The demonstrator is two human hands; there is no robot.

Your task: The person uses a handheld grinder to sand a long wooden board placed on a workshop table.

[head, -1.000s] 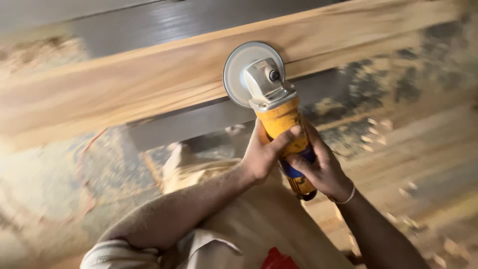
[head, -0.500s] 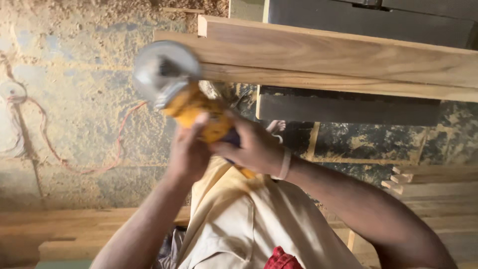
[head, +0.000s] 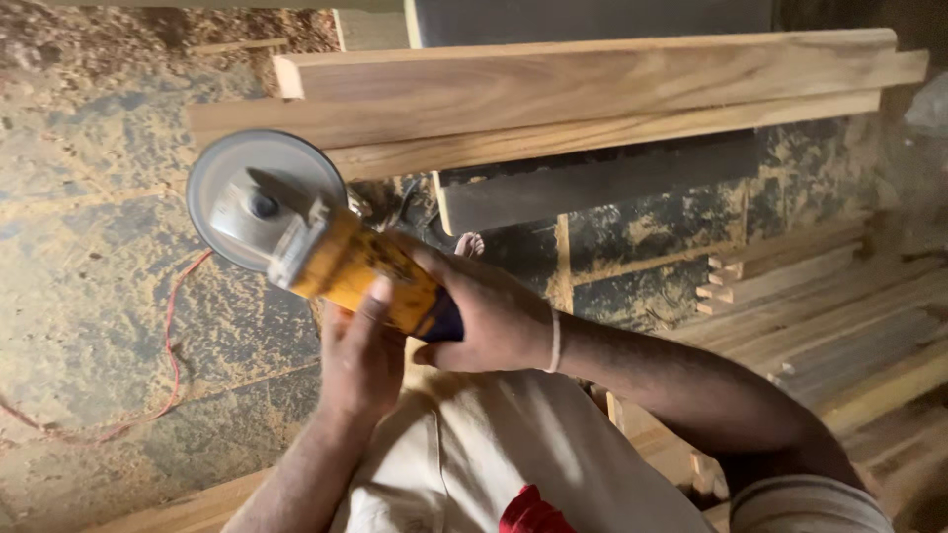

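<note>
Right hand fingers: the right hand (head: 494,316) is wrapped tight around the rear of the yellow angle grinder (head: 341,265), clenched over the dark blue end of the body. Pale band on that wrist.

Left hand fingers: the left hand (head: 357,357) comes up from underneath, thumb laid along the yellow casing, fingers cupping the underside. Looks like a support grip to me, steadying the weight while the other hand steers.

Grinder: held in the air, both hands on it, nose pointing up and left. Not touching any wood.

Disc: the round grey sanding disc (head: 259,197) faces the camera, tilted, just below and left of the plank ends. Can't tell if it's spinning.

Planks: a stack of long wooden planks (head: 592,89) lies across the top, ends staggered, resting on a dark metal frame (head: 592,183). My guess is they're raised there so the faces sit at working height.

Floor: concrete floor (head: 89,247) thick with sawdust, a red cable (head: 170,355) snaking across it on the left.

More timber: loose wooden strips (head: 780,271) stacked to the right, well apart from the grinder.

Clothing: cream shirt (head: 494,444) with something red at the bottom edge.
</note>
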